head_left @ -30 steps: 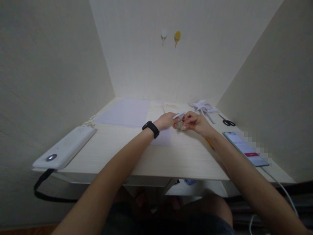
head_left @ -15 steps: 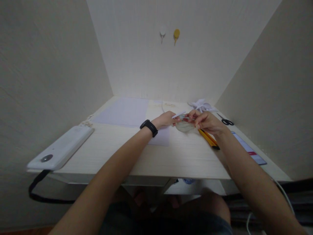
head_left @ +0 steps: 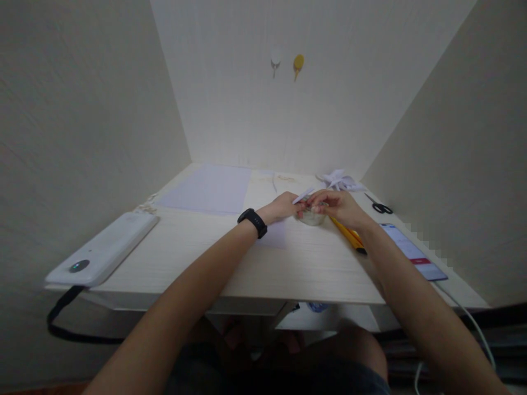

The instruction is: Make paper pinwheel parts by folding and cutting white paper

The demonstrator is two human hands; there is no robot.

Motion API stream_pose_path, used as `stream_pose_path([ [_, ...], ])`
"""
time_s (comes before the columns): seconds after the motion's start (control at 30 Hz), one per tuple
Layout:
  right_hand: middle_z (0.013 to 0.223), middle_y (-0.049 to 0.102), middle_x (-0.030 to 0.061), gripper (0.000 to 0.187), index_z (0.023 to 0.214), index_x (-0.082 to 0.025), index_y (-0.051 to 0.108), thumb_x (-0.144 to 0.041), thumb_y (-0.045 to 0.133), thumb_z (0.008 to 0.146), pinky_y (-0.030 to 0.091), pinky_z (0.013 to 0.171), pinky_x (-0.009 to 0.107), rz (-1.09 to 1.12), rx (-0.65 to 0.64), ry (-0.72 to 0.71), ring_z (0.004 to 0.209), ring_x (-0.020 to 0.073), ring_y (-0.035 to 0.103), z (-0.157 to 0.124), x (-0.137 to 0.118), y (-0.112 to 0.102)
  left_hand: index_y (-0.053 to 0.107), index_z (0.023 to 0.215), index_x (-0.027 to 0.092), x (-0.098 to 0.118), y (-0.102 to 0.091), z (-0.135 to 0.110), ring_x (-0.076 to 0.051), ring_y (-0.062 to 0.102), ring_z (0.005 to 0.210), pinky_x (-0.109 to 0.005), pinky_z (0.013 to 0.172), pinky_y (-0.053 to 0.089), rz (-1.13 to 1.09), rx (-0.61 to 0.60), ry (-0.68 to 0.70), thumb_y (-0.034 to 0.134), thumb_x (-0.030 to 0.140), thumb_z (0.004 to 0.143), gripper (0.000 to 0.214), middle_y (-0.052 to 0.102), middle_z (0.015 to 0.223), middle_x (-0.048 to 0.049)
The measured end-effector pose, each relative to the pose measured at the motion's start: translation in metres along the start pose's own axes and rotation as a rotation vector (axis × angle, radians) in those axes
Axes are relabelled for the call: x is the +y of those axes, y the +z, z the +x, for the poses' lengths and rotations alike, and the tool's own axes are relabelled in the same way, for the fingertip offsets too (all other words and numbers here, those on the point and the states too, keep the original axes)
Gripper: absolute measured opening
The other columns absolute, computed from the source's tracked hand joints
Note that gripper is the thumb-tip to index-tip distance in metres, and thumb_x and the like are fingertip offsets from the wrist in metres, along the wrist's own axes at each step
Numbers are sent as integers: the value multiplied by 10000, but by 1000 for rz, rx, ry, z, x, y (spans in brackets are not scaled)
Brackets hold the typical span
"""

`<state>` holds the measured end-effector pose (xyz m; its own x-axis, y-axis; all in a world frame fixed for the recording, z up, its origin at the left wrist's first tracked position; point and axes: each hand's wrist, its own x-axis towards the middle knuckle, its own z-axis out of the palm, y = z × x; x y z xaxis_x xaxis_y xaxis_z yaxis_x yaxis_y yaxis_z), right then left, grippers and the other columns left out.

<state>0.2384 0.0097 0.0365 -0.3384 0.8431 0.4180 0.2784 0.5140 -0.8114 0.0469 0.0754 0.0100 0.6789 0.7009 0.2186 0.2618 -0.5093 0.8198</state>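
My left hand [head_left: 286, 204] is closed, with a narrow white folded paper [head_left: 303, 195] sticking up from its fingers. Its fingertips also touch the left side of a roll of clear tape [head_left: 312, 218]. From the other side, my right hand [head_left: 340, 207] bends its fingers over the roll's upper edge in a pinch, close to the left fingertips. The fingers partly cover the roll, and any loose end of tape is too small to make out. A yellow tool with a black end [head_left: 349, 236], perhaps a cutter, lies under my right wrist.
Purplish-white sheets [head_left: 209, 186] lie on the left of the desk [head_left: 197, 252]. Crumpled paper [head_left: 338, 179], black scissors [head_left: 381, 207] and a phone [head_left: 411, 252] with a cable are at right. A white device [head_left: 102, 247] stands at the left edge. Walls enclose three sides.
My right hand has moved left, closer to my left hand and over the tape roll. More of the phone shows now. The left hand has barely moved.
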Motion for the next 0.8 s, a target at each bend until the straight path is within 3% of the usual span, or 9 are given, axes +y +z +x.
stream_pose_path([
  [0.17,878,719,55,237,785,-192,703,-341,827,650,517,854,402,-50,-65,96,886,224,665,1,-9,5,739,1051,121,1,-18,2,-146,607,792,-280,800,461,102,-20,44,545,153,872,267,730,919,-75],
  [0.33,790,666,28,187,754,-193,636,-281,779,672,515,746,352,-124,-17,57,764,187,625,4,-7,16,760,886,134,-1,-23,4,-185,605,774,-302,765,450,290,20,5,577,212,834,205,709,807,-54],
  [0.6,767,665,34,128,712,-200,648,-284,742,691,483,800,369,-261,23,-38,796,204,616,7,8,32,698,733,109,-3,-16,1,-145,562,723,-298,768,447,-16,-13,-19,558,95,749,142,663,721,-31],
  [0.8,774,657,26,216,775,-210,587,-317,738,665,498,734,345,-220,109,58,724,190,623,9,19,35,682,761,121,7,-16,-6,-149,558,748,-292,776,442,-86,-19,-53,555,113,715,135,664,753,-29],
])
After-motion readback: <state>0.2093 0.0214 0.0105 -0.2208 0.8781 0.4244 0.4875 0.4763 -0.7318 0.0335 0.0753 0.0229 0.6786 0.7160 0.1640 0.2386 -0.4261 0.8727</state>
